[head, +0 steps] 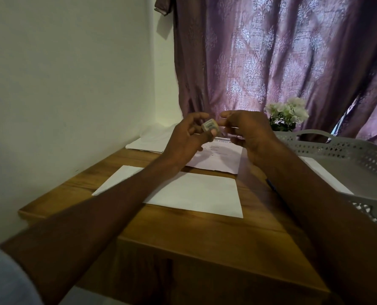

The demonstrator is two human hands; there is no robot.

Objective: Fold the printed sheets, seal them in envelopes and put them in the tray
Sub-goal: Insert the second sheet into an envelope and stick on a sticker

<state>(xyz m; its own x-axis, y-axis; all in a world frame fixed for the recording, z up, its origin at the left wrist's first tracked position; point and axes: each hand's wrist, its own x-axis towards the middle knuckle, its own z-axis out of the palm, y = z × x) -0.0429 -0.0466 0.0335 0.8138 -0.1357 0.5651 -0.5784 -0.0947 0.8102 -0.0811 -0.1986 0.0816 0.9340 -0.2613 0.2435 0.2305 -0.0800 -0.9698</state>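
From the head view, I can't make out what the small labelled object (209,125) is; my left hand (189,137) pinches it, blurred. My right hand (247,130) hovers just beside it, fingers curled, and I cannot tell if it grips anything. Beneath both hands the printed sheet (216,159) is half hidden, its text mostly unreadable. Nearer me, the envelope (194,194) lies flat, long axis across the desk (183,234). The tray (346,150) right of my right hand is cut off.

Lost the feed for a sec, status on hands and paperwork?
Left hand shut on small labelled tube; right hand at its tip, grip unclear. Envelope flat on table. Printed sheet unfolded. Nothing blocking.
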